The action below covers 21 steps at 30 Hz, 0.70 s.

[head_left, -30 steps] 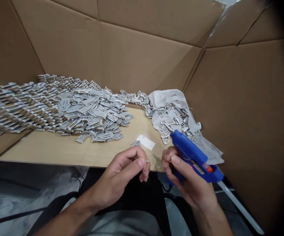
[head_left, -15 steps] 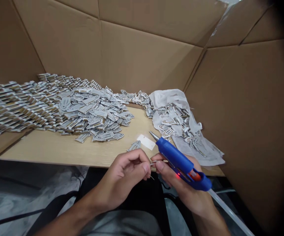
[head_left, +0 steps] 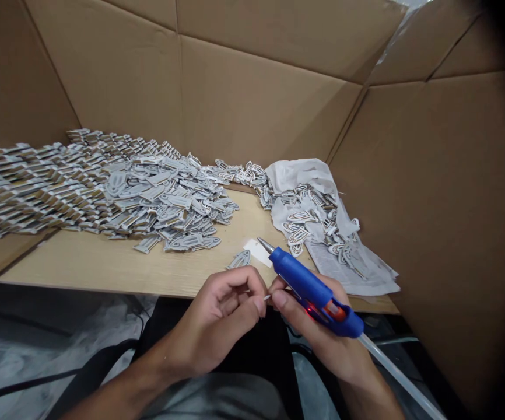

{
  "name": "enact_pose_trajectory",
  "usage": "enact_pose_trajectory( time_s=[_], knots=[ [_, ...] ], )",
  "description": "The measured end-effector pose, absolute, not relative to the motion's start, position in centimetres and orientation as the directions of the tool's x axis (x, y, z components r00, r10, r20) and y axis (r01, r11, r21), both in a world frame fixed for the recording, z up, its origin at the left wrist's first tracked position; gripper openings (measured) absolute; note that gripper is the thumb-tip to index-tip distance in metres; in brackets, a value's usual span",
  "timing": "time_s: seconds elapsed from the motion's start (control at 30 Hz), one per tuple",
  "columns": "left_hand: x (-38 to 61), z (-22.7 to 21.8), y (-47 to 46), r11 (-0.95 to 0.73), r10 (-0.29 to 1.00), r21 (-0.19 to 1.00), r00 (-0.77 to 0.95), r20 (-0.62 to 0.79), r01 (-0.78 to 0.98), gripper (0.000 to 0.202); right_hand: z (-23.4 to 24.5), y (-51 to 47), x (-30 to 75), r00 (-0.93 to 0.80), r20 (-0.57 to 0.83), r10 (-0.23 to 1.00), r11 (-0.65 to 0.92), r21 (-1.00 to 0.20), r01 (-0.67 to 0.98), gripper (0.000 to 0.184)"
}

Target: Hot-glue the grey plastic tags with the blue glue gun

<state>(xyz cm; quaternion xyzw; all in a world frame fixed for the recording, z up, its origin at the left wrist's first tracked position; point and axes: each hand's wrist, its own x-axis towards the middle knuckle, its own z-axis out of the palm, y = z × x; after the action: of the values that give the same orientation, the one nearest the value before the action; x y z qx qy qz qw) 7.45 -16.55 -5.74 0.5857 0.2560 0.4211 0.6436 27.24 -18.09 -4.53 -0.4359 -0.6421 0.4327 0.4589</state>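
Note:
My right hand grips a blue hot glue gun, whose metal nozzle points up and left over the white paper tag. A long clear glue stick runs out of the gun's rear. My left hand pinches a thin pale pin, and its fingertips almost meet my right hand. Just beyond my left hand lies a single grey cut-out piece. A large heap of similar grey-and-tan pieces spreads across the table.
A light wooden tabletop ends in a front edge just past my hands. Crumpled white paper holds more pieces at the right. Brown cardboard walls rise behind and beside the table. My dark-clothed lap lies below.
The glue gun has swung down and left, its nozzle now over the tag, and has come closer to my left hand. A red light on the gun now shows.

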Motion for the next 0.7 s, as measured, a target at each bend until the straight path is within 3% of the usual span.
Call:
enact_pose_trajectory(
  time_s=[0.43,0.53,0.7],
  knots=[
    [7.8,-5.9,-16.5,-0.007,0.85,0.982,0.515,0.106,-0.19,0.031,-4.7,-17.9,26.7,-0.235,0.212,0.949,0.238,-0.967,0.09,0.019],
    [7.8,-5.8,-16.6,0.0,0.828,0.979,0.549,0.114,-0.203,0.031,-5.4,-17.7,26.9,-0.256,0.131,0.958,0.146,-0.989,0.039,0.026],
    [8.0,-5.7,-16.5,0.027,0.797,0.954,0.583,0.159,-0.297,0.029,-6.7,-17.6,26.8,-0.342,0.047,0.938,-0.021,-0.981,-0.193,0.029]
  ],
)
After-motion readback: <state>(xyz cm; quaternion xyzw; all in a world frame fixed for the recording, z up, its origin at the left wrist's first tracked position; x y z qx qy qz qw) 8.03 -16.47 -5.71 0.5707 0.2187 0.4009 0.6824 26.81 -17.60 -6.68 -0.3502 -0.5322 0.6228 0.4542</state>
